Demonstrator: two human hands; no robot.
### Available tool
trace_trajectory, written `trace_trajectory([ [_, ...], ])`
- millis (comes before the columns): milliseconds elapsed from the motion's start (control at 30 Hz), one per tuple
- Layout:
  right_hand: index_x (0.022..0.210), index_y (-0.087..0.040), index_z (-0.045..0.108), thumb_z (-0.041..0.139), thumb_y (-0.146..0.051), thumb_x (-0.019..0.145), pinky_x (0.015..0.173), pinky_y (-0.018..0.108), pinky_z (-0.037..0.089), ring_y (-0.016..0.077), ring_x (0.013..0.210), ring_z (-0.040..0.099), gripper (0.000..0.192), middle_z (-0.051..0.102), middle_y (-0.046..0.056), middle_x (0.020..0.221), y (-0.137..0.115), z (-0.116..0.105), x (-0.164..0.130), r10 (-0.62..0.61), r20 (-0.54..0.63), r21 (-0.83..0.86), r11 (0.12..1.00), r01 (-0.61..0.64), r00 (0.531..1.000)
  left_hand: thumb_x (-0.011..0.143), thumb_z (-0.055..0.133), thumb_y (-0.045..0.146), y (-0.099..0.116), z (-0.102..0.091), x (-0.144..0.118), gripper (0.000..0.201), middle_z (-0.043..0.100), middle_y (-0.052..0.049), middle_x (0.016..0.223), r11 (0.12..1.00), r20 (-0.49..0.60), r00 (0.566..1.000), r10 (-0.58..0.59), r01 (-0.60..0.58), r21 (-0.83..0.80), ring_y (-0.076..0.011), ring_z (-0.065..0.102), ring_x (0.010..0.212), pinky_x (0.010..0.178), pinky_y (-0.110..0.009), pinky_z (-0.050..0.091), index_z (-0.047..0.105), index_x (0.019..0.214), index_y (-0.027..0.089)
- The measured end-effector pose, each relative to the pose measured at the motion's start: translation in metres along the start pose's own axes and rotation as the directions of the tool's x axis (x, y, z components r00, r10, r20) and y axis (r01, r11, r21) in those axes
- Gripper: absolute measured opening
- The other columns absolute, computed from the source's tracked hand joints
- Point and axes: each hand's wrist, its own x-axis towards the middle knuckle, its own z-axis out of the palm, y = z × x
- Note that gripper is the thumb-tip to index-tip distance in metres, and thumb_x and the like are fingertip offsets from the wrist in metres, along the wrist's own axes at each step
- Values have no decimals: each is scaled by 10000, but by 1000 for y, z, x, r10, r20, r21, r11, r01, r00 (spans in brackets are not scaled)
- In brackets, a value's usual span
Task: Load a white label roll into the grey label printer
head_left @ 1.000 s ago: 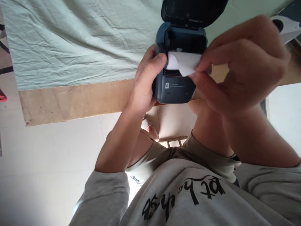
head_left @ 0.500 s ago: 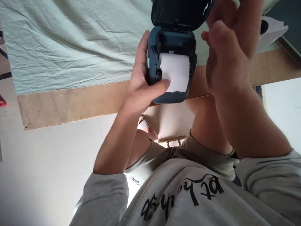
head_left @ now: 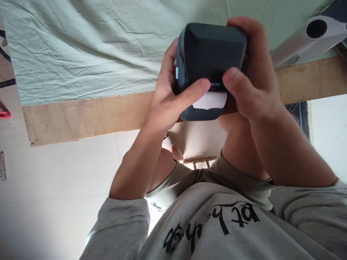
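Dark-blue printer [head_left: 211, 54] clasped by left hand [head_left: 168, 101], right hand [head_left: 252, 86]

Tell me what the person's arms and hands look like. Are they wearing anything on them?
Both hands, the left hand and the right hand, are bare: no gloves, rings or watch show. The forearms are bare too. Light grey sleeves are pushed up toward the elbows, part of a grey top with black lettering.
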Motion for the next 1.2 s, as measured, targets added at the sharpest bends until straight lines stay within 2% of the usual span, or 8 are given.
trace_trajectory([
  [167,1242,-206,301,563,-461,743,658,187,420,40,774,462,618,469,23,991,3,-1,3,1,37,43,999,-2,999,730,605,260,2,2,-5,175,565,11,812,999,91,996,20,-16,-43,-140,587,894,754,-243,464,521,883,254],
  [333,1243,-226,294,585,-478,729,580,169,393,12,668,433,643,482,19,975,2,-1,1,68,32,-21,998,-67,997,768,551,218,3,2,-7,143,542,0,789,998,104,994,12,-5,-70,-97,541,747,621,-213,426,507,903,239],
  [467,1249,-234,306,540,-483,762,693,191,457,41,762,491,595,489,24,1020,2,0,0,58,14,-14,998,-58,998,835,434,325,3,3,-7,194,579,-15,877,990,124,992,26,-9,-141,-132,568,898,723,-238,458,526,947,197],
  [667,1222,-261,352,535,-422,773,953,244,452,108,1111,467,512,417,4,1248,7,1,-1,-25,-46,140,990,32,999,882,256,336,0,-4,-4,365,625,-32,988,991,199,980,-14,41,-130,-191,511,1105,942,-318,414,600,907,215],
  [833,1294,-290,290,555,-407,760,972,249,458,122,1163,451,607,389,-5,1290,9,-1,-2,-77,45,94,993,72,996,874,325,284,0,-6,-1,300,625,-29,882,987,97,995,19,-3,-160,-197,532,1042,977,-324,370,613,823,216],
  [1033,1310,-316,296,596,-311,744,1064,249,407,105,1243,401,641,353,-37,1331,5,-1,-2,-145,90,125,983,133,985,860,376,250,0,-6,0,236,598,-13,771,979,119,991,61,-36,-200,-109,523,751,832,-283,447,578,762,175],
  [1100,1308,-326,305,613,-316,730,1021,225,440,105,1228,412,655,351,-41,1333,2,-2,-3,-112,67,98,990,106,991,859,371,266,0,-5,-1,235,603,-11,779,976,136,989,57,-27,-214,-111,540,769,829,-279,460,573,782,171],
  [1200,1267,-343,372,665,-354,676,670,116,469,69,1035,515,659,412,-50,1264,-5,-5,-3,-108,-104,-72,992,101,989,885,267,353,2,0,-2,364,613,-36,843,970,186,982,31,15,-243,-153,579,935,883,-300,463,577,880,161],
])
